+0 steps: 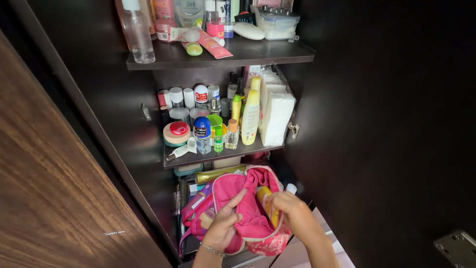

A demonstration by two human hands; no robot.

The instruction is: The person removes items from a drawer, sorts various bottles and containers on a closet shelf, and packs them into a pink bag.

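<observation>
A pink fabric toiletry bag (250, 218) sits open on the lowest shelf of a dark cabinet. My left hand (223, 226), with a thin bracelet on the wrist, grips the bag's left rim and holds it apart. My right hand (292, 211) is closed around a yellow tube (265, 201) that stands partly inside the bag's mouth. The tube's lower end is hidden in the bag.
The middle shelf (223, 154) carries several small bottles, a tall yellow bottle (251, 116), a round red-lidded tin (176, 133) and a white tissue pack (275, 116). The upper shelf (248, 54) has a clear spray bottle (137, 32), tubes and a lidded container. The open wooden door (54, 188) stands left.
</observation>
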